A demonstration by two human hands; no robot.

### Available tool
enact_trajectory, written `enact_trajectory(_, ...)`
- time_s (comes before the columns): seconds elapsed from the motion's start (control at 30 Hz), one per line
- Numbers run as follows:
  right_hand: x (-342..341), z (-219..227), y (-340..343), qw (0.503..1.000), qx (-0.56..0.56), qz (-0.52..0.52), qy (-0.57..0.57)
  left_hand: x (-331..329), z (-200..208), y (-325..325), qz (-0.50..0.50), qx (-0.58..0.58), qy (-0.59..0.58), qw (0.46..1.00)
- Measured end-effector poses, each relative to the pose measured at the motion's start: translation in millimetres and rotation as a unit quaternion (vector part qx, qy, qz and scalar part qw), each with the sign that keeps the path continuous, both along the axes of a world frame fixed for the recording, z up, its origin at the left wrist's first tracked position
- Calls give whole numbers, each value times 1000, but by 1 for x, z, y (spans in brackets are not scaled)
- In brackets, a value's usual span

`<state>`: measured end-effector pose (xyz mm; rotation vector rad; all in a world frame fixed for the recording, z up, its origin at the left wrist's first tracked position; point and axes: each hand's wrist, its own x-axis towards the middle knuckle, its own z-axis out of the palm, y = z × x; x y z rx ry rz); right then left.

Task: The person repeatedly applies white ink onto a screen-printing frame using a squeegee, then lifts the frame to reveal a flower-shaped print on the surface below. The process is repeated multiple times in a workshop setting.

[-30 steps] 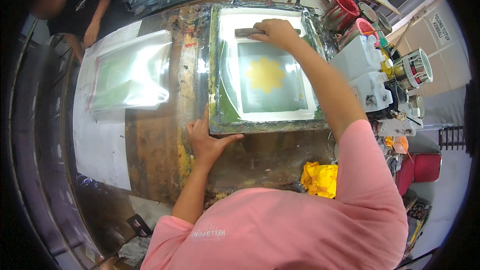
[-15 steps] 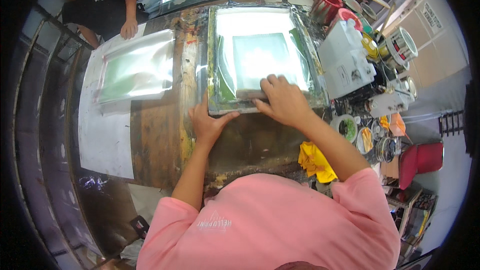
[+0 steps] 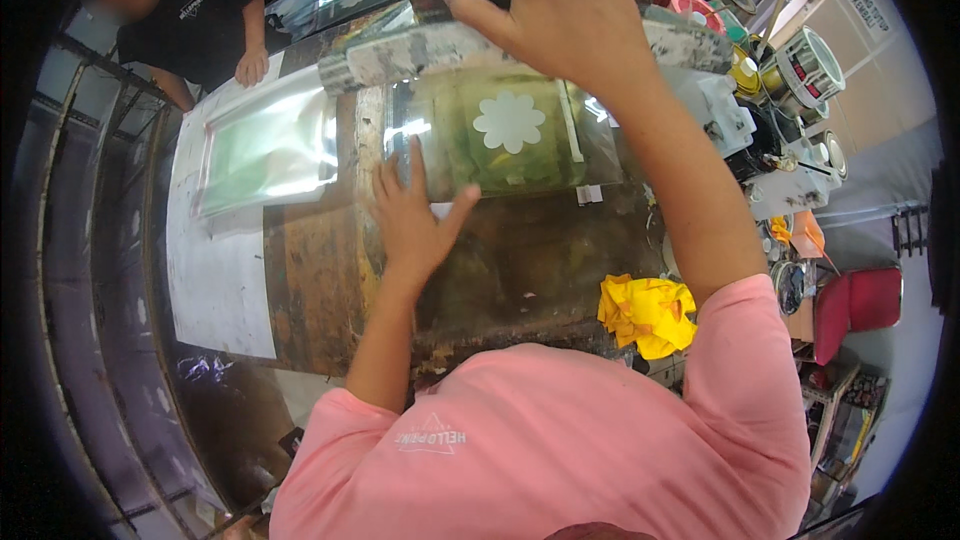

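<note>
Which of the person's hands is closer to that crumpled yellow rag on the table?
The left hand. It lies flat on the clear sheet's near edge, up and to the left of the yellow rag. The right hand is far beyond it, gripping the lifted frame at the table's far side.

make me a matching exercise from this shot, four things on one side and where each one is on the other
Things:
1. left hand
2. right hand
3. yellow rag
4. white flower print

Places:
a. crumpled at the near right edge of the stained bench
b. raised at the top of the view, gripping the lifted screen frame
c. flat on the near left corner of the clear sheet
d. in the middle of the clear sheet

Pairs: 1-c, 2-b, 3-a, 4-d
</note>
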<state>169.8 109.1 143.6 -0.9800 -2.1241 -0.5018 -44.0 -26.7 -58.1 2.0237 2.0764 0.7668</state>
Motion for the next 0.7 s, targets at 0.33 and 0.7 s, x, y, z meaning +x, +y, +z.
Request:
enact_trajectory(0.33, -4, 35, 26, 997, -62, -32, -11, 20, -15, 17, -50, 43, -31, 997)
enact_trajectory(0.7, -7, 34, 18, 997, -68, -27, 5, -85, 43, 57, 95, 181, -142, 969)
